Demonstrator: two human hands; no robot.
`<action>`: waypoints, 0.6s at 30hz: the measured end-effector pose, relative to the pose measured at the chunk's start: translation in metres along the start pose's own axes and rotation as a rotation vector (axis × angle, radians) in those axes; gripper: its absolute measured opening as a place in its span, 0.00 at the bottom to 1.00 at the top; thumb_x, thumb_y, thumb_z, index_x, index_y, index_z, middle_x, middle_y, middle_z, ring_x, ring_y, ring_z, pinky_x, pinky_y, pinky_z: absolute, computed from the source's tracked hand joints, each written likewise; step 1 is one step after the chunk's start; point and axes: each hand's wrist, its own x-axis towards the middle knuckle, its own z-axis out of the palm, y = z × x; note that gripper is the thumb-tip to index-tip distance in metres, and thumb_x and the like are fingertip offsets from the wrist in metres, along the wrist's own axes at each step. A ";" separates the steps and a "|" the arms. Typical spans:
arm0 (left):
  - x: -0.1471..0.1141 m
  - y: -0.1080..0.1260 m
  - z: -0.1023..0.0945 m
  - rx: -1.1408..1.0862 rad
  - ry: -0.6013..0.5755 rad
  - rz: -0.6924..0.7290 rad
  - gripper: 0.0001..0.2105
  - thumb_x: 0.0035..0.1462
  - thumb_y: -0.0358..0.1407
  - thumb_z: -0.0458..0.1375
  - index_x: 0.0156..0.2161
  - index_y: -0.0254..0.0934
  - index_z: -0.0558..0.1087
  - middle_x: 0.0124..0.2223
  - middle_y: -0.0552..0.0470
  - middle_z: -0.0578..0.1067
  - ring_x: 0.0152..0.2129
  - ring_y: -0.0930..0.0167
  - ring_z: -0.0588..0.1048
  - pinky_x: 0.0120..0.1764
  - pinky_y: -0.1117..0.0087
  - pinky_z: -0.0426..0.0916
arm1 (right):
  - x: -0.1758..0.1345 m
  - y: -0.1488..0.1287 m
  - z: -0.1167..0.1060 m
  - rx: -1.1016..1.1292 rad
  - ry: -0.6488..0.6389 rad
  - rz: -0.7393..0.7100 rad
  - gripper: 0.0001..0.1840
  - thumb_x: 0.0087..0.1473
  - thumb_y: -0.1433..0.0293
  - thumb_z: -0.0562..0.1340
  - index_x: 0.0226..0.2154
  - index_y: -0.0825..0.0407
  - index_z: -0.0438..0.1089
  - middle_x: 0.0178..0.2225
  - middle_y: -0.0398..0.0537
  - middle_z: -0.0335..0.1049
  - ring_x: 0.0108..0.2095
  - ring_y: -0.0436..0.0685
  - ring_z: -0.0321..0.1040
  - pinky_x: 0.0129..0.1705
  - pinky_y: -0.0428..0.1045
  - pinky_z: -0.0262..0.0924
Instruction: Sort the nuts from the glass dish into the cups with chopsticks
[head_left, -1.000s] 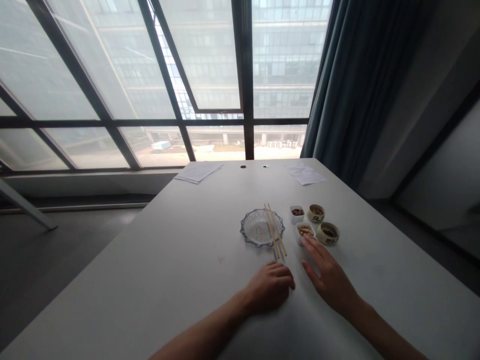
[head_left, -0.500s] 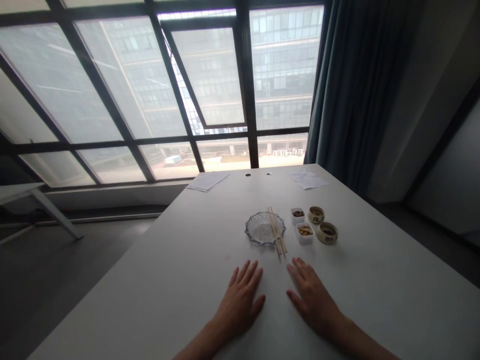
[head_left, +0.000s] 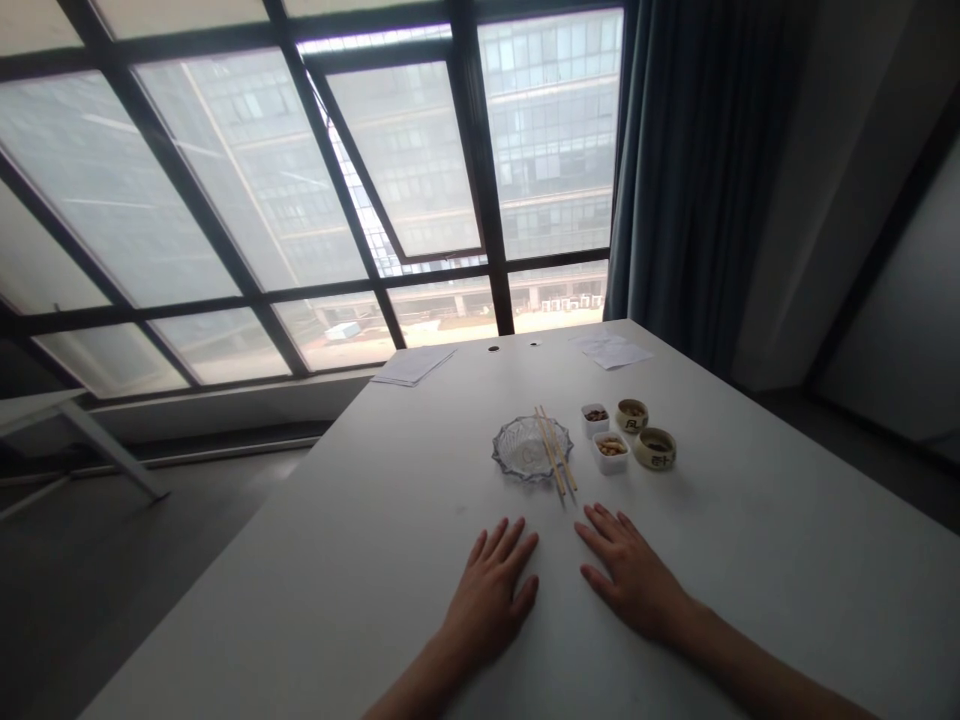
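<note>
My left hand (head_left: 493, 590) lies flat on the white table (head_left: 300, 600), fingers apart and nothing in it. Opposite it, my right hand (head_left: 628, 572) also rests flat, empty, its fingertips close to the chopsticks. A clear glass bowl (head_left: 517, 455) with a scalloped rim stands beyond the left hand. The pair of chopsticks (head_left: 553, 450) leans over its right rim, with the near ends past the bowl. Right of it are two small white tubs (head_left: 611, 462) holding dark and yellowish pieces. Beside them sit two round cream pots (head_left: 655, 457) with dark characters and dark contents.
Sheets of paper (head_left: 415, 366) lie at the table's far left corner, and more papers (head_left: 613, 350) at the far right. Behind the table is a large window (head_left: 405, 160) with one pane tilted out, and a dark curtain (head_left: 690, 200). Another table (head_left: 45, 405) stands at left.
The view has tilted slightly, shifting the scene a little. Both hands stay flat on the table, and the bowl, chopsticks and small containers keep their places.
</note>
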 end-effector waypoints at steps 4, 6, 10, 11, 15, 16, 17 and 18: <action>0.000 0.001 -0.003 0.000 -0.004 0.002 0.28 0.71 0.38 0.56 0.73 0.47 0.62 0.76 0.47 0.56 0.74 0.54 0.53 0.71 0.40 0.51 | -0.001 0.004 0.001 0.010 0.058 -0.047 0.31 0.66 0.65 0.61 0.69 0.52 0.67 0.74 0.59 0.55 0.75 0.67 0.49 0.74 0.69 0.42; 0.001 0.003 -0.006 0.005 -0.009 -0.001 0.27 0.71 0.38 0.56 0.73 0.46 0.63 0.76 0.48 0.56 0.74 0.55 0.54 0.71 0.41 0.51 | 0.001 0.005 -0.001 0.003 0.058 -0.055 0.31 0.66 0.66 0.61 0.68 0.53 0.68 0.73 0.60 0.56 0.74 0.67 0.50 0.74 0.68 0.44; 0.003 0.003 -0.007 0.027 -0.016 0.003 0.26 0.73 0.38 0.53 0.73 0.44 0.64 0.76 0.48 0.57 0.74 0.56 0.54 0.72 0.42 0.51 | 0.002 0.005 -0.016 0.024 0.025 -0.071 0.29 0.65 0.69 0.62 0.67 0.54 0.69 0.73 0.61 0.57 0.74 0.67 0.52 0.74 0.67 0.45; 0.004 0.001 -0.006 0.034 -0.014 0.007 0.25 0.73 0.38 0.52 0.72 0.44 0.65 0.75 0.48 0.58 0.73 0.56 0.55 0.71 0.42 0.52 | -0.003 0.004 -0.024 0.043 0.009 -0.076 0.29 0.64 0.70 0.63 0.66 0.54 0.71 0.72 0.62 0.58 0.73 0.68 0.53 0.73 0.67 0.47; 0.007 -0.019 0.006 0.051 0.057 0.060 0.25 0.72 0.37 0.50 0.71 0.44 0.67 0.74 0.48 0.62 0.72 0.57 0.60 0.70 0.44 0.57 | -0.066 -0.009 -0.069 0.220 0.002 -0.085 0.27 0.65 0.66 0.65 0.65 0.50 0.73 0.71 0.58 0.62 0.71 0.67 0.60 0.70 0.63 0.57; 0.008 -0.025 0.010 0.054 0.082 0.072 0.24 0.72 0.38 0.50 0.70 0.45 0.68 0.73 0.49 0.63 0.71 0.57 0.61 0.70 0.45 0.58 | -0.092 -0.013 -0.080 0.273 0.045 -0.084 0.27 0.66 0.64 0.64 0.65 0.47 0.72 0.71 0.54 0.62 0.71 0.66 0.60 0.70 0.62 0.58; 0.009 -0.032 0.013 0.055 0.106 0.085 0.24 0.72 0.40 0.49 0.70 0.45 0.69 0.73 0.50 0.65 0.71 0.56 0.62 0.69 0.45 0.60 | -0.121 -0.016 -0.089 0.321 0.081 -0.083 0.26 0.68 0.62 0.64 0.66 0.45 0.72 0.70 0.52 0.64 0.69 0.64 0.62 0.69 0.61 0.60; 0.010 -0.039 0.016 0.052 0.136 0.097 0.25 0.71 0.42 0.49 0.69 0.46 0.70 0.72 0.52 0.66 0.70 0.56 0.63 0.68 0.45 0.62 | -0.151 -0.018 -0.095 0.362 0.131 -0.065 0.24 0.69 0.61 0.62 0.65 0.43 0.73 0.68 0.50 0.67 0.68 0.63 0.66 0.68 0.60 0.61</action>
